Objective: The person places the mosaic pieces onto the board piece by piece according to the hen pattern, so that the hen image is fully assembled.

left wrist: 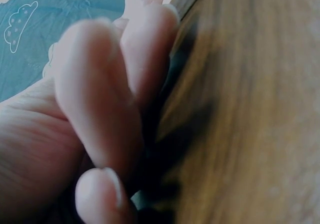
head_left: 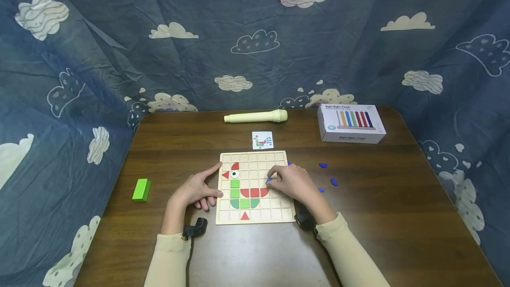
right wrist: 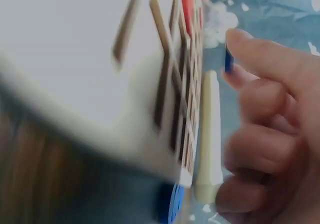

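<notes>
A wooden grid board (head_left: 275, 215) lies on the table, its left part set with red, green and teal pieces and a round eye piece (head_left: 235, 174). My left hand (head_left: 195, 191) rests at the board's left edge, thumb and index finger spread and touching it. Over the right half of the board, my right hand (head_left: 294, 182) pinches a small blue piece (right wrist: 228, 58) between thumb and index finger. In the right wrist view that piece shows edge-on above the board, so its full shape is hidden. The left wrist view holds blurred fingers (left wrist: 97, 93) near the tabletop.
Loose blue pieces (head_left: 334, 182) lie right of the board, some partly behind my right hand. Beyond it are a small picture card (head_left: 262, 140), a pale yellow microphone-shaped object (head_left: 255, 117) and a white box (head_left: 350, 124). A green block (head_left: 141, 190) stands far left.
</notes>
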Demonstrator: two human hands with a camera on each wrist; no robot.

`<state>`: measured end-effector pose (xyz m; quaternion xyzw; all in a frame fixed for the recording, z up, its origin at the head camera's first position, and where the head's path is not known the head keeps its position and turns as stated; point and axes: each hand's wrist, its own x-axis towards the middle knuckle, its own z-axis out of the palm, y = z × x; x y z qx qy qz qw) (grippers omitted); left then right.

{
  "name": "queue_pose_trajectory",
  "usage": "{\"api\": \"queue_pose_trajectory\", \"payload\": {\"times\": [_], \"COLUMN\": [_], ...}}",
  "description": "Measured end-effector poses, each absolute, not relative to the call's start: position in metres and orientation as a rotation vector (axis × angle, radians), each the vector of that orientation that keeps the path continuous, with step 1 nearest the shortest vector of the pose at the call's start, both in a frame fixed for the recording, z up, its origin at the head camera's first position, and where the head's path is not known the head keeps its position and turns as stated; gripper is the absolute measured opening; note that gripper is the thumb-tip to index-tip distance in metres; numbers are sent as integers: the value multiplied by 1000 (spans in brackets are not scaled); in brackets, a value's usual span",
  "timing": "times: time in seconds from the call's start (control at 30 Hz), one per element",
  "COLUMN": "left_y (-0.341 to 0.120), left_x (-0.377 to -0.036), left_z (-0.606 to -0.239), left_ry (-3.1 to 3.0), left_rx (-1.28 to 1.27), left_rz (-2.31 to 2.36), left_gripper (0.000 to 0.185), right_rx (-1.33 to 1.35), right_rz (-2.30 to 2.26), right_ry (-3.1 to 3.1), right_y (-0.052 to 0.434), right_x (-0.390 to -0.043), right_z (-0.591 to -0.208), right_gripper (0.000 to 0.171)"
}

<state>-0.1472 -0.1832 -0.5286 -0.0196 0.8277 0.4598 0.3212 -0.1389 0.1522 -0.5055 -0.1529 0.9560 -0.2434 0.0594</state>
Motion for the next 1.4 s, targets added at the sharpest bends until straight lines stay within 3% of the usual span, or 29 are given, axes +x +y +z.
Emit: {"api": "queue_pose_trajectory", "payload": {"times": [0.5, 0.9, 1.03, 1.23, 1.4], "left_y": [-183, -183, -182, -181, -182], "left_x": [-148, -147, -146, -146, -147], "left_z": [-530, -530, -531, -531, -531], "left_ry": [2166, 2170, 2167, 2174, 2178], "left_rx": [-54, -68, -68, -61, -63], "left_rz": [1222, 1226, 1225, 1220, 1219], "left_gripper": [99, 98, 99, 99, 99], "right_rx": [-422, -459, -408, -116, -128], "right_rz": [-789, -792, -928, -1040, -910], "right_ry": [2829, 2827, 2810, 2900, 2840], "right_y": [142, 145, 168, 233, 247], "right_x": [-143, -143, -151, -161, -161], "right_z": [-524, -525, -517, -505, -512], "right_gripper": [23, 14, 20, 22, 26]}}
